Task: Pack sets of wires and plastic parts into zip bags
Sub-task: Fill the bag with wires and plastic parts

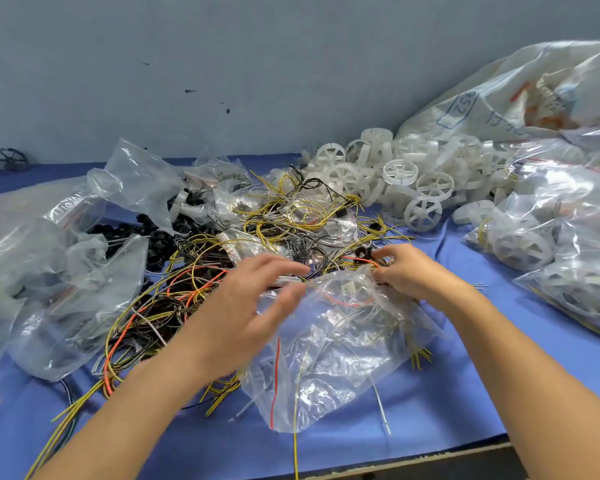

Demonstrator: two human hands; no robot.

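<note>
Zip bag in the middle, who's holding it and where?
The right hand pinches the clear zip bag at its top edge. The left hand touches that edge; its grip is unclear.

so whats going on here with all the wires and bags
A person is working at the mouth of a clear plastic zip bag that holds some wires. The right hand pinches its rim; the left hand is at the opposite side, too blurred to judge its grip. Loose yellow, black and orange wires and white spoked plastic wheels lie piled behind on the blue table cover.
</note>
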